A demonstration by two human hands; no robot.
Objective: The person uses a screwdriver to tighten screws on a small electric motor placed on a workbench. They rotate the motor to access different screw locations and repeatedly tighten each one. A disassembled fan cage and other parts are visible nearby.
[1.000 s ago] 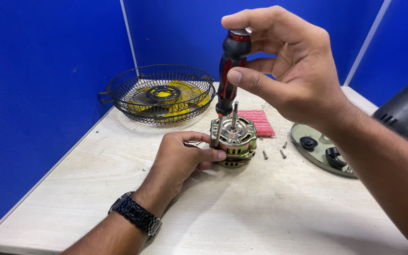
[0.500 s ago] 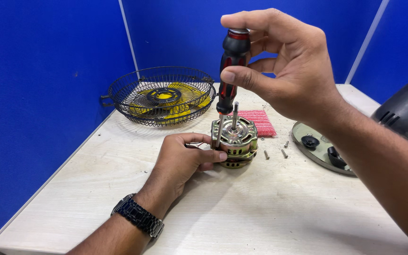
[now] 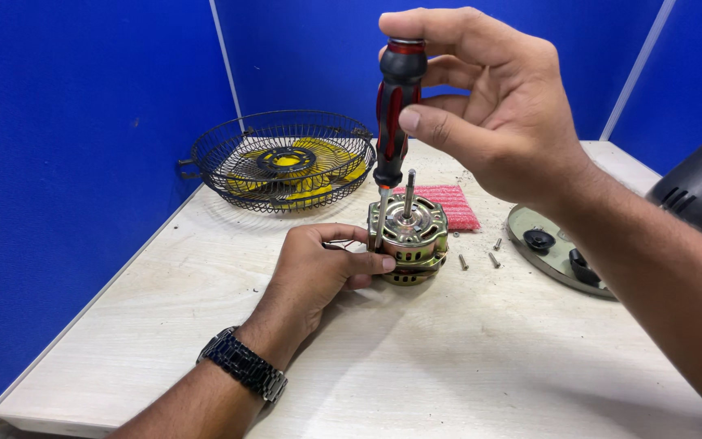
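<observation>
Resting on the table: a small fan motor (image 3: 409, 240) with an upright shaft is seated on the pale wooden table (image 3: 465, 366), near its middle.
Left hand: the left hand (image 3: 318, 272) is closed around the motor's side.
Right hand: the right hand (image 3: 489, 106) is wrapped by its fingertips around the red-and-black screwdriver (image 3: 396, 110); the tip is set on the motor's top plate.
Change: almost nothing is altered since the earlier views; both grips are kept, so the screw is judged to be mid-turn.
Around: loose screws (image 3: 481, 258), a pink pad (image 3: 448, 203), a wire guard with yellow blades (image 3: 282, 162) and a round plate (image 3: 558, 248) are laid well apart.
Obstruction: none is seen.
</observation>
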